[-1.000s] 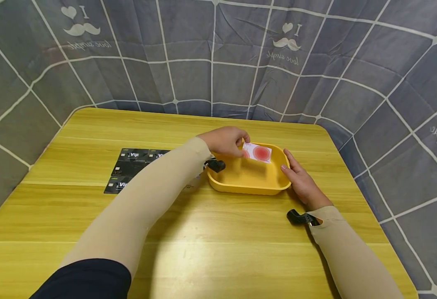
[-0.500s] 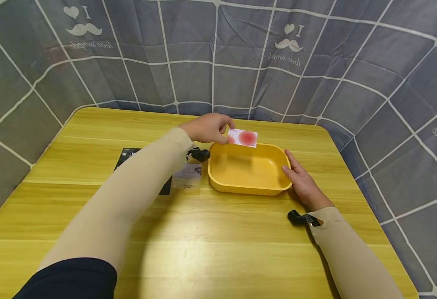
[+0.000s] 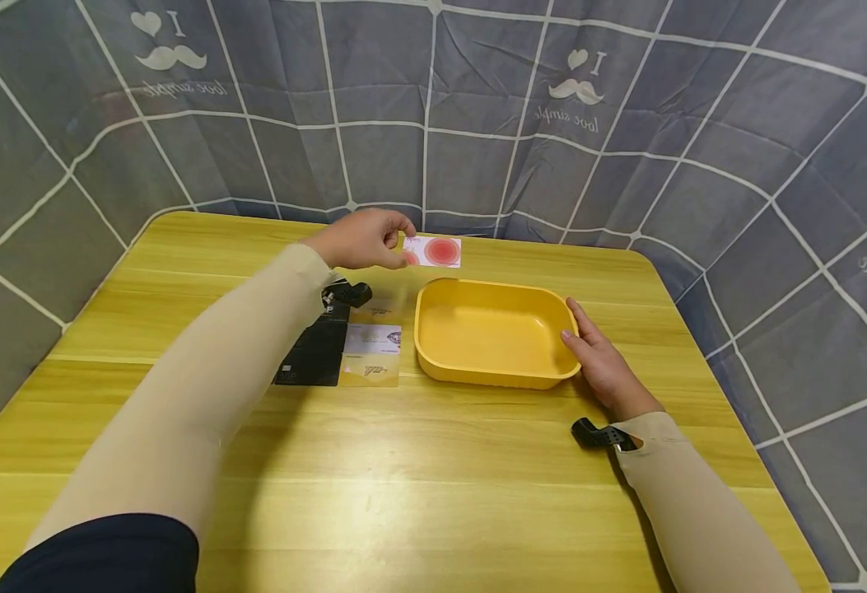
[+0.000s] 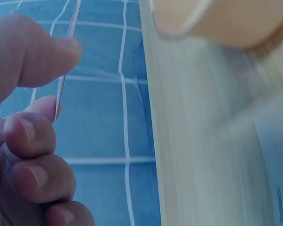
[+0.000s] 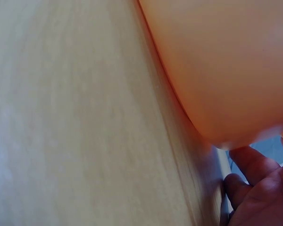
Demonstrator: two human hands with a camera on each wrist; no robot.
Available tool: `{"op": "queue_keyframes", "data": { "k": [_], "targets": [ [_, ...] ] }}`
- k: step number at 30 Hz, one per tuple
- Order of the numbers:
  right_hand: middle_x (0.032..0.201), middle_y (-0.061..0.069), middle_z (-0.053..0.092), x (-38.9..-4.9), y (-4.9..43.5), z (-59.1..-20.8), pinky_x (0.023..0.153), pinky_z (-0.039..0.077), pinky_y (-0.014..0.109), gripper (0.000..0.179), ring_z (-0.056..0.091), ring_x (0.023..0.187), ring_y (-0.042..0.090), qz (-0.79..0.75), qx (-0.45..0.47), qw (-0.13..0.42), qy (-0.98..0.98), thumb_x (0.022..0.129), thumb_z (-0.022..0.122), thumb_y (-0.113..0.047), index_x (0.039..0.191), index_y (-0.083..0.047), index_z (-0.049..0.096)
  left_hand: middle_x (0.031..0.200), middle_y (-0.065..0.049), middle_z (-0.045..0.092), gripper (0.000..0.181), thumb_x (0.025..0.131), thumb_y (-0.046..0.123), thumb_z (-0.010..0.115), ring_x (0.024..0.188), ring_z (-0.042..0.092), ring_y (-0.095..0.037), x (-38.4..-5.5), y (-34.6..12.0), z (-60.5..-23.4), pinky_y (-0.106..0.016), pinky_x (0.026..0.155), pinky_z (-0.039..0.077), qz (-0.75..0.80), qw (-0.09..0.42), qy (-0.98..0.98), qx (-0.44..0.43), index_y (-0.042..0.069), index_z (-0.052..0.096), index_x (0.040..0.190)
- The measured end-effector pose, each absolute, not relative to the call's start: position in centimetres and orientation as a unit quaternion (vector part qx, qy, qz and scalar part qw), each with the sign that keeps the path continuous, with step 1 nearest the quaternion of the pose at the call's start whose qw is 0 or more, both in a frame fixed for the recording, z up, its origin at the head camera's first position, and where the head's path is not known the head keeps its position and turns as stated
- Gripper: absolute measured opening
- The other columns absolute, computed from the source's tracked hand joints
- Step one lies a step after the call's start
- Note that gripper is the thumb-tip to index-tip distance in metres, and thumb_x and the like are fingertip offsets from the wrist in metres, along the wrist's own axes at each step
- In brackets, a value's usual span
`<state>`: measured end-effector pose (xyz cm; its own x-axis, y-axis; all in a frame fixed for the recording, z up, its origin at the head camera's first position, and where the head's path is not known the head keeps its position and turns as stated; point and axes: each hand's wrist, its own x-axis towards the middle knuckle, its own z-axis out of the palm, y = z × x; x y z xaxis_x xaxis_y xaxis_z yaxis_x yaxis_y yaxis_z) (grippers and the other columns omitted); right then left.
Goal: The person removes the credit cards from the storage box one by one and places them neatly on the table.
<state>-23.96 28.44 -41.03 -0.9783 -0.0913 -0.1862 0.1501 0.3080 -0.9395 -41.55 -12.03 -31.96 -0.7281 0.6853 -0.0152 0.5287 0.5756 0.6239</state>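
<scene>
In the head view my left hand point(image 3: 365, 237) pinches a white card with red circles point(image 3: 433, 251) by its left end, thumb and index finger on it. The card is above the back of the table, left of and behind the yellow plastic box point(image 3: 496, 376). Seen edge-on, the card point(image 4: 61, 92) is a thin line between the fingertips in the left wrist view. My right hand point(image 3: 606, 366) holds the box's right end, thumb at the rim and fingers along the outer wall. In the right wrist view some fingers point(image 5: 252, 165) touch the box's underside corner.
Left of the box, black cards point(image 3: 310, 356) and white-and-gold cards point(image 3: 371, 354) lie in rows on the wooden table point(image 3: 418, 478). My left forearm hides part of them. A grey checked curtain point(image 3: 374, 99) hangs behind the table and at both sides.
My left hand has lifted the red-circle card out of the yellow box and carried it left and back, uncovering the white-and-gold cards. The right hand has stayed at the box.
</scene>
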Motion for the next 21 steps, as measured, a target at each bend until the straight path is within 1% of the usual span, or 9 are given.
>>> {"op": "queue_keyframes", "data": {
  "k": [6,11,15,18,21],
  "targets": [
    [0.179,-0.003,-0.005,-23.9,28.4,-41.0,0.113,0.039,0.016,0.074,0.01,0.165,0.028,-0.59,0.024,0.104,0.8,0.113,0.044,-0.04,0.17,-0.031,-0.002,0.069,0.0,0.043,0.05,0.094,0.027,0.075,0.057,0.038,-0.017,-42.2,-14.4,-32.9,-0.035,0.064,0.038,0.294,0.128,0.892,0.317,0.006,0.061,0.137],
    [0.178,-0.005,-0.005,-23.8,28.4,-40.9,0.12,0.033,0.025,0.074,0.008,0.165,0.027,-0.587,0.025,0.106,0.802,0.113,0.045,-0.042,0.17,-0.033,-0.002,0.071,-0.002,0.046,0.05,0.093,0.028,0.076,0.058,0.04,-0.017,-42.8,-15.6,-34.3,-0.033,0.061,0.037,0.284,0.138,0.902,0.295,0.006,0.062,0.135],
    [0.179,-0.005,-0.005,-23.8,28.4,-41.0,0.123,0.03,0.031,0.072,0.008,0.165,0.027,-0.585,0.025,0.105,0.803,0.114,0.043,-0.039,0.17,-0.032,-0.001,0.072,-0.002,0.046,0.05,0.094,0.03,0.075,0.059,0.04,-0.018,-43.0,-16.2,-35.5,-0.032,0.06,0.036,0.278,0.145,0.907,0.283,0.005,0.062,0.135],
    [0.179,-0.005,-0.005,-23.8,28.4,-41.0,0.123,0.029,0.033,0.072,0.008,0.165,0.026,-0.585,0.027,0.106,0.803,0.114,0.043,-0.036,0.17,-0.032,-0.002,0.072,-0.002,0.047,0.05,0.093,0.029,0.074,0.059,0.04,-0.017,-43.2,-16.5,-36.3,-0.032,0.059,0.036,0.271,0.149,0.91,0.277,0.005,0.062,0.136],
    [0.179,-0.005,-0.005,-23.8,28.4,-41.0,0.123,0.029,0.032,0.071,0.008,0.165,0.027,-0.585,0.029,0.105,0.804,0.114,0.043,-0.035,0.17,-0.032,-0.001,0.071,-0.002,0.047,0.05,0.093,0.026,0.072,0.058,0.041,-0.017,-43.3,-16.7,-37.0,-0.032,0.057,0.036,0.267,0.159,0.912,0.269,0.006,0.061,0.137]
  ]
}}
